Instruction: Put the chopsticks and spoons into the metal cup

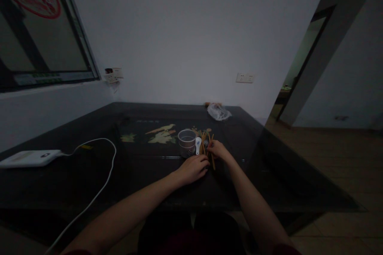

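Hands close together: right hand (220, 149) bent over the chopsticks (213, 163), fingertips among them, looks like a pinch, but too dim to tell if it really grips one. Left hand (194, 167) lies loosely curled at the near end of the bunch; whether it holds anything, cannot tell. Chopsticks sit between the two hands, uneven, some slanting across each other. Something shiny among them, unclear.

Just left of the bunch: white spoon (198, 143), then clear container (187, 143), upright, holes low in its wall. All on the dark desk (251, 183). Farther back, near the wall, a crumpled plastic bag (219, 112); off to the left, white device (31, 158) with a white cable (113, 159) curving toward the near edge.

Risks, as judged: crossed chopsticks could roll or fan out on the smooth-looking top if finger pressure is uneven; a left-hand nudge could knock the spoon or tip the light-looking container; a forearm catching the cable could drag the device. Poor light makes misgrabs likelier.
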`<state>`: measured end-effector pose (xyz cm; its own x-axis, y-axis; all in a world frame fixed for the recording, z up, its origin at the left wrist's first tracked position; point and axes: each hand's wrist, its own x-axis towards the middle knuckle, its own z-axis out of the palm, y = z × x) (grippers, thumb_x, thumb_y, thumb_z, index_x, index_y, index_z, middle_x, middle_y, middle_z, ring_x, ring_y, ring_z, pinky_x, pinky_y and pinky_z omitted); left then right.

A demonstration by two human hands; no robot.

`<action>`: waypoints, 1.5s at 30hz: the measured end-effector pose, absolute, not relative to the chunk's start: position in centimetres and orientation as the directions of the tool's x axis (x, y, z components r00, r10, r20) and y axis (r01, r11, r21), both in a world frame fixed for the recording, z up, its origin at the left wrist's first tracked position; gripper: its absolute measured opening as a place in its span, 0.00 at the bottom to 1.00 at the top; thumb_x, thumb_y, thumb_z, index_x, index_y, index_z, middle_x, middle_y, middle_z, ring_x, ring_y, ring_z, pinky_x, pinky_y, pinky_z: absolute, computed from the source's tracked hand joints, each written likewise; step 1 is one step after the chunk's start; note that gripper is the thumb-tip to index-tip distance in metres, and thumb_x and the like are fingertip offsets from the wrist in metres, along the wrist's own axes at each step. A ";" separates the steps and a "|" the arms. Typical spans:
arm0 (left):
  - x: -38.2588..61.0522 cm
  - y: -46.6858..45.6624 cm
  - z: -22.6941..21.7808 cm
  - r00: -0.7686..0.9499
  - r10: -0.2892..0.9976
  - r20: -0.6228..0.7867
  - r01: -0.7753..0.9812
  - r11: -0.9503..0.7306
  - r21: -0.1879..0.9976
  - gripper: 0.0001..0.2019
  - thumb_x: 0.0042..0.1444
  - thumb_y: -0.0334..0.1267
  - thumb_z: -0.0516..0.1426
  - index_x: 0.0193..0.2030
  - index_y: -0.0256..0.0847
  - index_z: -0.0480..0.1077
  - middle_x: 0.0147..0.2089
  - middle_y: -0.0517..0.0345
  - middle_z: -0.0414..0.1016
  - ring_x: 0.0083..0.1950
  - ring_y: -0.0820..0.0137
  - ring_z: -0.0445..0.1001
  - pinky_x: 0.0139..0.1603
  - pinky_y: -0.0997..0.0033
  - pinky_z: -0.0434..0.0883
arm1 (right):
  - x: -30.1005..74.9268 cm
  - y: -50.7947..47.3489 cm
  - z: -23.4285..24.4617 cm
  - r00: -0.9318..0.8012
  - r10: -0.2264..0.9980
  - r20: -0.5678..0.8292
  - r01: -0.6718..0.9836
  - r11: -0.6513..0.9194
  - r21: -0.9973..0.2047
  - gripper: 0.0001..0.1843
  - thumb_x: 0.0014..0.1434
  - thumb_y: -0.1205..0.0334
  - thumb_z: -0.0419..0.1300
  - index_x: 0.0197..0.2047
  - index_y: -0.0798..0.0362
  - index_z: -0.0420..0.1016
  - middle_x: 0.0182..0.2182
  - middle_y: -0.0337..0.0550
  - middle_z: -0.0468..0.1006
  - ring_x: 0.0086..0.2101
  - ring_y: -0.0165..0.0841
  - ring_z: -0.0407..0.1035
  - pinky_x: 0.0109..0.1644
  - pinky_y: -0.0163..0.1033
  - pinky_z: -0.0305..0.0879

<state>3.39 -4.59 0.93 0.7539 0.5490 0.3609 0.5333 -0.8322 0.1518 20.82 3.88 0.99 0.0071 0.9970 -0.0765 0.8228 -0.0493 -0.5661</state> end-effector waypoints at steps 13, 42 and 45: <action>3.7 -3.7 -0.1 0.592 0.684 0.427 0.406 -0.710 0.575 0.09 0.49 0.25 0.55 0.36 0.39 0.72 0.44 0.55 0.70 0.42 0.71 0.71 0.43 0.73 0.69 | 20.8 3.9 0.8 0.020 0.991 -0.131 0.688 -0.109 -0.718 0.09 0.52 0.69 0.59 0.39 0.56 0.70 0.22 0.35 0.73 0.21 0.26 0.69 0.24 0.28 0.65; 3.6 -3.0 0.8 0.331 0.853 0.402 0.158 -0.471 0.868 0.07 0.48 0.26 0.57 0.33 0.36 0.76 0.44 0.49 0.75 0.45 0.66 0.75 0.47 0.67 0.72 | 20.2 3.1 2.4 0.069 0.990 -0.125 0.250 -0.139 -0.958 0.12 0.46 0.68 0.68 0.24 0.55 0.65 0.12 0.31 0.69 0.13 0.24 0.63 0.16 0.27 0.62; 3.7 -3.3 1.2 0.312 0.837 0.451 0.143 -0.510 0.848 0.06 0.48 0.27 0.57 0.32 0.37 0.75 0.42 0.50 0.75 0.46 0.66 0.74 0.48 0.66 0.71 | 20.1 3.2 2.3 0.073 0.989 -0.127 0.202 -0.139 -0.970 0.12 0.46 0.68 0.67 0.25 0.55 0.65 0.11 0.30 0.67 0.13 0.24 0.62 0.16 0.27 0.62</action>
